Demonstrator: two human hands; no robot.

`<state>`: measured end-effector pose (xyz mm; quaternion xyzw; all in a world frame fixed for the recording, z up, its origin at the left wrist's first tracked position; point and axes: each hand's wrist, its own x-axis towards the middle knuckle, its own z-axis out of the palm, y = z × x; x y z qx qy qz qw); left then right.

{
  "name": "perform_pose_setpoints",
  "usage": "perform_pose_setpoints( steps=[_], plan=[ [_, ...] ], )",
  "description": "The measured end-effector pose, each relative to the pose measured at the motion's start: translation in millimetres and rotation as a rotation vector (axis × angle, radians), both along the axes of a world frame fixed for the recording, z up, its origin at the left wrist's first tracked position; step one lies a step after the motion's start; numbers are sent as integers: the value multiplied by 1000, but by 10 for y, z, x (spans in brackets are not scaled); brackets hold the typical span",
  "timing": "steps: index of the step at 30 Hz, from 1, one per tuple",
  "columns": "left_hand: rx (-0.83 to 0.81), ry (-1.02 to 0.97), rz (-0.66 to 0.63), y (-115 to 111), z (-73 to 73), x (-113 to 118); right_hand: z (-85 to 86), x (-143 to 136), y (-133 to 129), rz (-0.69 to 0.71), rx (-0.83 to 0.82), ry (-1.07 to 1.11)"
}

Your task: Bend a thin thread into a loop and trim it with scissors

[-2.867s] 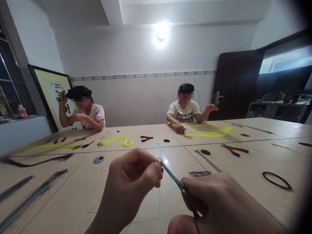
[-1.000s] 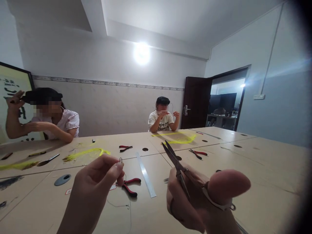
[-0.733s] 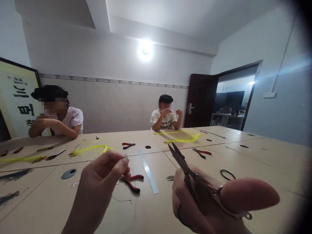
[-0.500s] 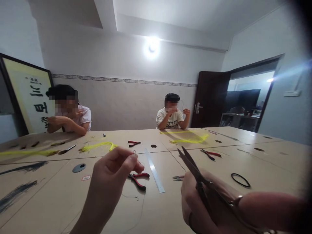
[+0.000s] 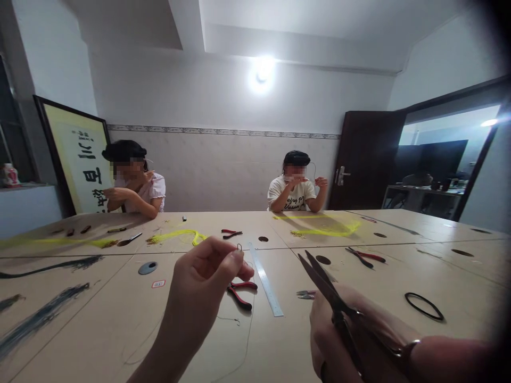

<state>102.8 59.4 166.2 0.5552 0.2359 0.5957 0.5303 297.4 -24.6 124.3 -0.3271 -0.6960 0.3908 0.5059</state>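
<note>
Between its thumb and fingertips, my left hand [image 5: 211,282] pinches a fish hook [image 5: 239,248], whose small loop stands above the thumb. A thin line [image 5: 248,340] hangs from around those fingers down to the table. My right hand [image 5: 339,335] holds a pair of scissors [image 5: 331,290], their blades slightly apart and pointing up and left. The scissors are apart from the hook. Red-handled pliers [image 5: 244,298] lie behind my left fingers, partly covered. Beside them on the table is a steel ruler [image 5: 265,279]. Small snips [image 5: 305,294] show just left of my right hand.
Across the table [image 5: 191,346], one person [image 5: 138,186] sits left and another [image 5: 295,189] right, hands raised. Yellow line bundles [image 5: 327,229] lie before them, dark bundles [image 5: 59,298] at left. More pliers [image 5: 365,257] and a black ring [image 5: 423,306] lie at right.
The whole view has swung to the left, so table items and both hands appear further right. My left hand keeps its pinch; the scissor blades remain slightly apart.
</note>
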Motion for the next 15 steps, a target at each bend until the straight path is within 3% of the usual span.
perform_pose_setpoints(
  steps=[4,7,9,11,15],
  plan=[
    [31,-10,6,7,-6,-6,244,-160,76,-214,102,-112],
    [65,-22,75,-13,9,-31,452,-243,85,-677,218,-127],
    [85,-43,123,-29,46,-50,513,-221,73,-872,257,-168],
    [92,-97,143,-30,95,-63,476,-124,47,-903,209,-251],
    [144,-160,127,27,146,-61,248,264,-66,-776,-61,-542]
  ],
)
